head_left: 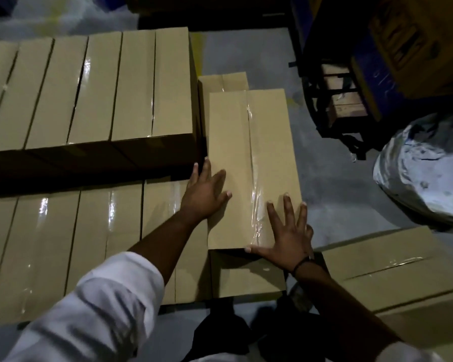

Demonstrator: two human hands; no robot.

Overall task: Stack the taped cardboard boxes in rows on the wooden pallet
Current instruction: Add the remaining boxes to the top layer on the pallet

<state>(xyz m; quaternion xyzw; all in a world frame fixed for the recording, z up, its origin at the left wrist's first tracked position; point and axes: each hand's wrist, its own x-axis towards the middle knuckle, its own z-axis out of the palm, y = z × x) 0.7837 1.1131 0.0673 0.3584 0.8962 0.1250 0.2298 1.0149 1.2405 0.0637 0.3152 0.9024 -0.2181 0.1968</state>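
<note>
A long taped cardboard box (249, 152) lies at the right end of the stack, resting on a lower box (243, 275). My left hand (204, 192) lies flat on its near left edge, fingers spread. On its near right corner my right hand (288, 231) presses flat, thumb hooked over the front edge. A higher row of several taped boxes (94, 92) stands at the far left. A lower row (63, 244) fills the near left. The pallet itself is hidden under the boxes.
Another taped box (392, 267) lies on the grey floor at the near right. A shiny plastic-wrapped bundle (429, 173) sits at the right. A dark metal frame (332, 100) with small boxes stands at the far right. A short box end (222, 81) pokes out behind.
</note>
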